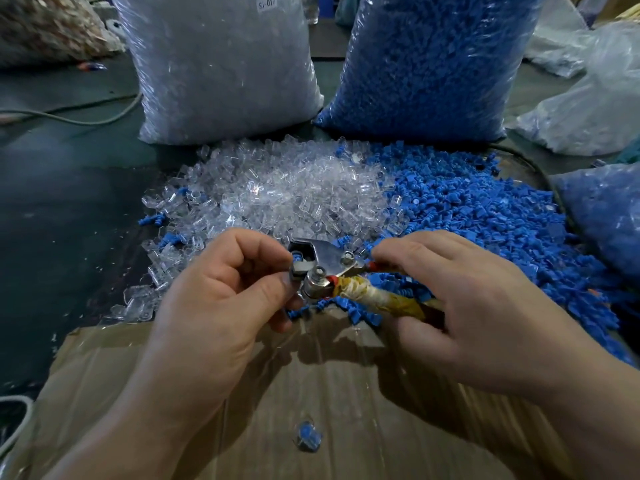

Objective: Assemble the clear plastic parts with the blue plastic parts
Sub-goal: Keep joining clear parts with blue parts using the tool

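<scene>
the left hand (221, 285) is pinching the head of the pliers (322, 268), steadying a blue bit (295, 255) seated inside, while the right hand (460, 292) is curling round the taped handles, likely to squeeze. clear parts (294, 192) and blue parts (485, 216) are lying heaped just beyond, within reach.

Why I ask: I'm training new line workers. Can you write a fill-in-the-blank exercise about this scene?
1. The loose blue parts lie to the ____ of the loose clear parts.
2. The left hand pinches the head of the metal tool, while the right hand grips its taped ____.
3. One finished piece lies on the ____.
Missing words: right; handle; cardboard.
</scene>
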Tool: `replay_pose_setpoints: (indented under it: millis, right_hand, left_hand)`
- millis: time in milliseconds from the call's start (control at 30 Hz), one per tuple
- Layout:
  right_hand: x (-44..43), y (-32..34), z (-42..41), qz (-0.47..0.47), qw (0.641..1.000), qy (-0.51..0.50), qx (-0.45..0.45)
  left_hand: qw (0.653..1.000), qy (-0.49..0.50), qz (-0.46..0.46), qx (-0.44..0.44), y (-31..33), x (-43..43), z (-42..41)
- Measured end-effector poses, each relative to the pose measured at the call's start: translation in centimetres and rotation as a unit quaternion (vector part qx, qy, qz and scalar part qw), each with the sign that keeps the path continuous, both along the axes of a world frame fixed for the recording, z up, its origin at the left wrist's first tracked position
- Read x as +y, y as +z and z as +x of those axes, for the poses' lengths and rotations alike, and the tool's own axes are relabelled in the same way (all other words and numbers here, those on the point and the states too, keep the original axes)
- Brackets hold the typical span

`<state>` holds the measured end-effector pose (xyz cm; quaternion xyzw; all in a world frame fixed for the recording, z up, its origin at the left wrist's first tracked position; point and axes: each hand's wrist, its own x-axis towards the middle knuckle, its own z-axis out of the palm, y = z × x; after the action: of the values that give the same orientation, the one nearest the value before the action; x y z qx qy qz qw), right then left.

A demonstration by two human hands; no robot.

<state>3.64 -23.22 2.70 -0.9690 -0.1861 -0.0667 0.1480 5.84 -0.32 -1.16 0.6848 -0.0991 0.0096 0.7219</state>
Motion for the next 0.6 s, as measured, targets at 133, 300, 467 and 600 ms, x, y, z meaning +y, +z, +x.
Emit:
replay_pose_setpoints:
  millis: [133, 300, 467, 600]
  right_hand:
    - [0.05, -0.06, 0.02, -0.019, 1.0, -0.002, 0.001]
    - [0.29, 0.01, 0.05, -0.039, 0.999, -0.014, -0.001]
    - [0.22, 0.09, 0.02, -0.025, 1.0, -0.013, 0.004]
    - [-0.48, -0.18, 0.18, 0.001, 0.999, -0.034, -0.026]
  left_hand:
    - [1.0, -0.001, 0.007, 0.001, -0.33, -0.08, -0.09]
    - [1.0, -0.01, -0.008, -0.003, -0.38, -0.02, -0.19]
    - [1.0, 0.01, 0.004, -0.009, -0.04, -0.17, -0.35]
    - [0.997, 0.043, 0.054, -0.018, 0.16, -0.33, -0.35]
